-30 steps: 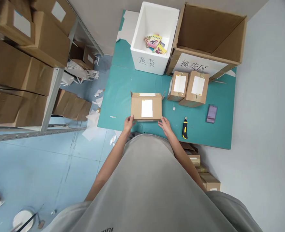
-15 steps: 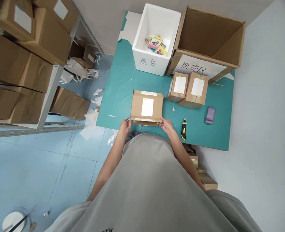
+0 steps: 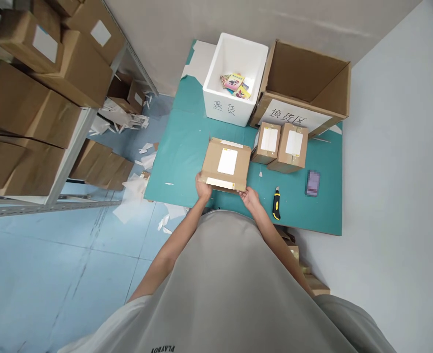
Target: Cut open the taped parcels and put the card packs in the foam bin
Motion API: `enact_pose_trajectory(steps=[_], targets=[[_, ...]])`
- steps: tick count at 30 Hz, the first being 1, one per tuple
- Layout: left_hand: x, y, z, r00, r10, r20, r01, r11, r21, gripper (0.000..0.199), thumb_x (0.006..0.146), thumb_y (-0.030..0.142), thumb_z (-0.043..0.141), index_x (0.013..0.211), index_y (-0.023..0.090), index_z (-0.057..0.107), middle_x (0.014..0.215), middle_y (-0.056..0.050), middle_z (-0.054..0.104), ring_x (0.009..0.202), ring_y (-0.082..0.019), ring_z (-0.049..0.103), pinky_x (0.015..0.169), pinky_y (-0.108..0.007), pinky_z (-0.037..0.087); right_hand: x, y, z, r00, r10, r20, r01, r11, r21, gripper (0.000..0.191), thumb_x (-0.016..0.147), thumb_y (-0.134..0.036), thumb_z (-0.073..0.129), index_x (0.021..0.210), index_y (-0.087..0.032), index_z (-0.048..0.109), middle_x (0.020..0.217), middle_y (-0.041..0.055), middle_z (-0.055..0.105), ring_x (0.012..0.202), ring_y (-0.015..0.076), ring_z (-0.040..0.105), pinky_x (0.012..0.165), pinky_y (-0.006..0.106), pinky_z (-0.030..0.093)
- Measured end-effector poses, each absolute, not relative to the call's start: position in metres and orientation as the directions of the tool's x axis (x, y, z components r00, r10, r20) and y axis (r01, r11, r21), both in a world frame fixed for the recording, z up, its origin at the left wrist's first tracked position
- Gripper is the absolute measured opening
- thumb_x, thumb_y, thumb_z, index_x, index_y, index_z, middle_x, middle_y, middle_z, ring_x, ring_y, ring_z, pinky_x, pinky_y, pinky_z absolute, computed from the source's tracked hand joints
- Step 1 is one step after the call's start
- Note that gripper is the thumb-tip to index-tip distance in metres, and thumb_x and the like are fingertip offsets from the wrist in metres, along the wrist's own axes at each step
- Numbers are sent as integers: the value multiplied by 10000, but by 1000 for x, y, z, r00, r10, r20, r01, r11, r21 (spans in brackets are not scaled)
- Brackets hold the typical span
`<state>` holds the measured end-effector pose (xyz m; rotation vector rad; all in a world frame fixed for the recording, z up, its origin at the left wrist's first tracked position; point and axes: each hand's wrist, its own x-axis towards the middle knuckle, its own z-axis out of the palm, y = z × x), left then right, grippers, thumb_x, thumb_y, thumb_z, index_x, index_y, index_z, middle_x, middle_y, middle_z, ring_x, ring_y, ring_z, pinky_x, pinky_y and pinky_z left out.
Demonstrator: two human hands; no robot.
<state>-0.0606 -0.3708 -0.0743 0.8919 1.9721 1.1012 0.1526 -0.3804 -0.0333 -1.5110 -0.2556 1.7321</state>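
A flat cardboard box (image 3: 211, 164) with a white label on its upper face lies over the green table in front of me, turned slightly clockwise. My left hand (image 3: 203, 187) grips its near left corner, with the fingers partly hidden by the cardboard. At the near right corner, my right hand (image 3: 249, 197) holds the edge between thumb and fingers. A flap with a strip of white tape runs along the near side. To the right of my right hand lies a black and yellow utility knife (image 3: 276, 206).
Two taped cartons (image 3: 289, 159) stand behind the knife. Farther back are a white foam bin (image 3: 231, 109) holding colourful booklets and a large open carton (image 3: 304, 104). A blurred purple item (image 3: 312, 183) lies on the green table (image 3: 180, 147). Shelves (image 3: 73, 152) with boxes stand left.
The flat box has turned a little clockwise and its near flap sits differently. My left hand has shifted from beside the corner onto it. The whole view has tilted slightly.
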Motion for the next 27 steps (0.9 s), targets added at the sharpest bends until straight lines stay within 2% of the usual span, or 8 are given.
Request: enact_pose_trajectory(steps=[3, 5, 7, 9, 11, 14, 17, 27], targets=[[-58, -379, -72, -446, 846, -294, 241, 429, 870, 599, 816, 99, 636, 1412, 159, 621, 1486, -189, 630, 1443, -352, 546, 1250, -487, 395, 140, -388, -38, -54, 711, -701, -56, -703, -709, 115, 1000, -271, 700, 1053, -171, 717, 844, 98, 816, 672, 205, 773, 657, 303, 651], [-55, -382, -71, -415, 856, -310, 231, 429, 874, 668, 802, 82, 640, 1461, 181, 611, 1481, -167, 653, 1419, -359, 578, 1227, -485, 420, 133, -388, -42, -104, 771, -629, 367, -558, -744, 134, 990, -255, 707, 1104, -193, 741, 950, 118, 832, 835, 242, 806, 811, 361, 666], [-53, -383, -70, -401, 850, -341, 204, 446, 871, 723, 783, 68, 658, 1490, 213, 611, 1443, -143, 694, 1389, -372, 610, 1209, -492, 433, 132, -382, -45, -115, 825, -554, 615, -379, -691, 165, 981, -223, 704, 1136, -209, 759, 1090, 154, 827, 1109, 296, 781, 1018, 419, 616], [-54, -382, -69, -425, 825, -373, 172, 478, 861, 745, 765, 66, 691, 1489, 232, 627, 1400, -132, 727, 1370, -387, 627, 1202, -503, 433, 137, -376, -48, -71, 859, -507, 662, -340, -668, 235, 971, -170, 689, 1192, -195, 764, 1244, 199, 791, 1354, 337, 664, 1165, 457, 522], [-56, -381, -67, -454, 809, -373, 160, 486, 859, 737, 761, 77, 718, 1476, 237, 643, 1391, -127, 735, 1361, -388, 634, 1191, -500, 443, 146, -372, -49, -49, 887, -459, 768, -260, -585, 272, 994, -155, 637, 1235, -180, 761, 1272, 219, 777, 1410, 347, 617, 1183, 475, 498], [-58, -380, -66, -446, 832, -329, 196, 450, 871, 662, 811, 124, 720, 1460, 231, 654, 1389, -133, 733, 1323, -390, 657, 1151, -489, 479, 164, -374, -49, -47, 902, -429, 900, -148, -410, 264, 1034, -153, 549, 1132, -122, 792, 1148, 283, 781, 1251, 381, 710, 1066, 492, 555], [-57, -382, -70, -432, 858, -279, 259, 415, 872, 624, 849, 198, 731, 1467, 207, 646, 1393, -157, 723, 1317, -400, 659, 1146, -498, 484, 182, -376, -48, -45, 899, -436, 932, -120, -343, 349, 1036, -91, 456, 1139, -84, 789, 1271, 331, 728, 1138, 371, 753, 988, 470, 567], [-45, -368, -77, -614, 724, -315, 149, 498, 854, 486, 909, 264, 693, 1391, 206, 702, 1318, -147, 749, 1255, -344, 688, 1096, -436, 492, 208, -385, -42, -121, 872, -475, 940, -54, -338, 350, 1045, -107, 465, 1203, -171, 770, 1352, 191, 750, 1145, 308, 736, 943, 322, 500]])
